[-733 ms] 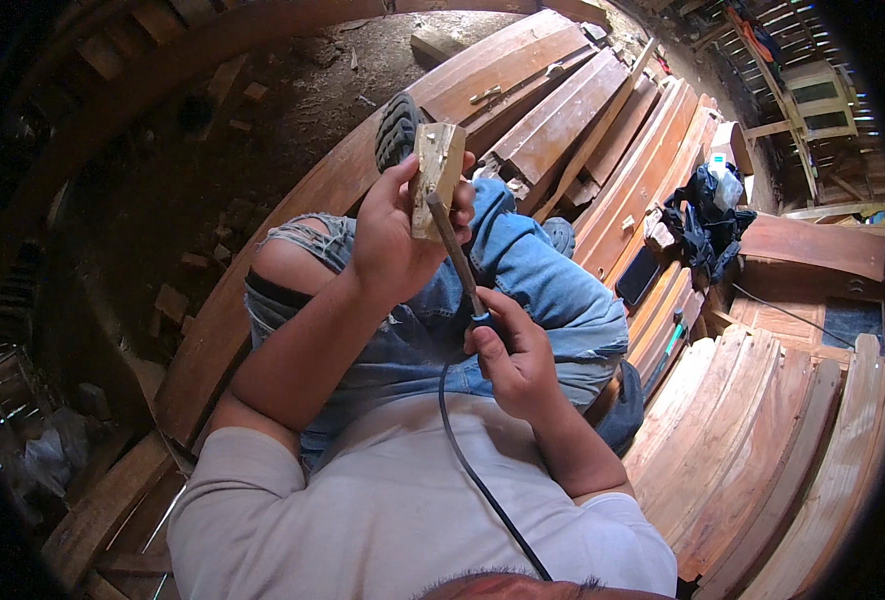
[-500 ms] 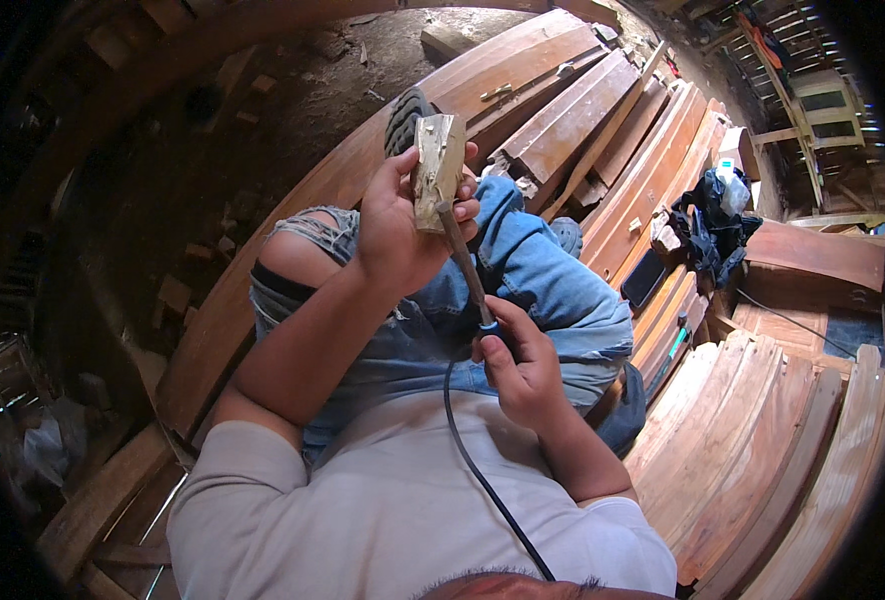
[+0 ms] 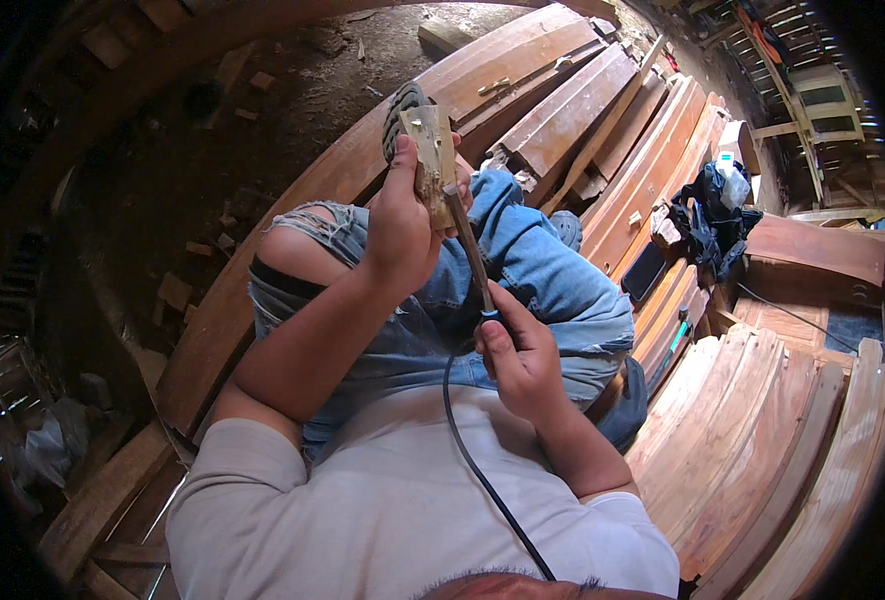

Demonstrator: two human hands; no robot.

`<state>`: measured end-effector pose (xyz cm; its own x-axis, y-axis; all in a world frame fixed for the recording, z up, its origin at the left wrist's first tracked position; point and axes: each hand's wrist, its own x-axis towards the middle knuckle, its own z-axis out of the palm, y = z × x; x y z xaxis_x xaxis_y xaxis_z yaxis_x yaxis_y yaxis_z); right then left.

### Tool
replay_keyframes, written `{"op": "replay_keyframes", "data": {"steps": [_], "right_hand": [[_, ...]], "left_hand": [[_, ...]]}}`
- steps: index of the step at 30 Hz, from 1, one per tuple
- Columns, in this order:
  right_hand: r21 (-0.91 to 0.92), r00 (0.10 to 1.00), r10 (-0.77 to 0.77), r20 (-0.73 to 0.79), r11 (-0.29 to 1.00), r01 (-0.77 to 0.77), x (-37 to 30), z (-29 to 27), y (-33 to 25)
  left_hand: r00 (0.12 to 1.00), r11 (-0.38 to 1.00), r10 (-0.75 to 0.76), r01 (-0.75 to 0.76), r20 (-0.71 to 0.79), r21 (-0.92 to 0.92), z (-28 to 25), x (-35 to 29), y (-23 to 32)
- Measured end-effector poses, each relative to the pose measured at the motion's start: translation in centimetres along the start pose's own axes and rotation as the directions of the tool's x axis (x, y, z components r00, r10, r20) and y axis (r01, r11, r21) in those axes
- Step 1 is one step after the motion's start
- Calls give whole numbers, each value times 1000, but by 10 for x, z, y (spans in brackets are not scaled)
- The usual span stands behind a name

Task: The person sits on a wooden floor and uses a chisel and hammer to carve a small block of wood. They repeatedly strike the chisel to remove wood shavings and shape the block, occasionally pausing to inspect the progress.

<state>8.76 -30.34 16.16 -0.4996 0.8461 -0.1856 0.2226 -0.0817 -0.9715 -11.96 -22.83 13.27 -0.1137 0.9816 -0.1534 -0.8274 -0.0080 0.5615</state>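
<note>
My left hand (image 3: 401,215) is closed around a short, pale block of wood (image 3: 427,150), held up over my lap with its far end tilted a little left. The face toward me is roughly carved, with small raised chips. In my right hand (image 3: 523,358) is a chisel (image 3: 474,250), its long, narrow steel blade pointing up and away. The blade's tip meets the block's lower right edge, close to my left fingers. A bit of blue shows where the blade enters my grip; most of the handle is hidden by my fingers.
Long reddish-brown boards (image 3: 523,60) lie beneath and beyond my legs. On the right are a phone (image 3: 645,273), a black plastic bag (image 3: 708,225), a green-handled tool (image 3: 679,335) and stacked planks (image 3: 733,440). A black cable (image 3: 468,440) runs down my shirt.
My left hand has turned the block, leaning its far end to the left. The chisel tip has slid slightly farther up along the block's edge, and my right hand has shifted only a little.
</note>
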Motion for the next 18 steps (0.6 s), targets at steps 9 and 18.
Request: {"op": "replay_keyframes", "data": {"steps": [9,18], "right_hand": [[16,999,14,31,1000,-15,-3,-6,1],[116,999,40,21,992,-42,0,2,6]], "left_hand": [[992,972,119,-111,-28,209,0,-2,-2],[967,904,250,-215,-51,369,2,-2,-14]]}}
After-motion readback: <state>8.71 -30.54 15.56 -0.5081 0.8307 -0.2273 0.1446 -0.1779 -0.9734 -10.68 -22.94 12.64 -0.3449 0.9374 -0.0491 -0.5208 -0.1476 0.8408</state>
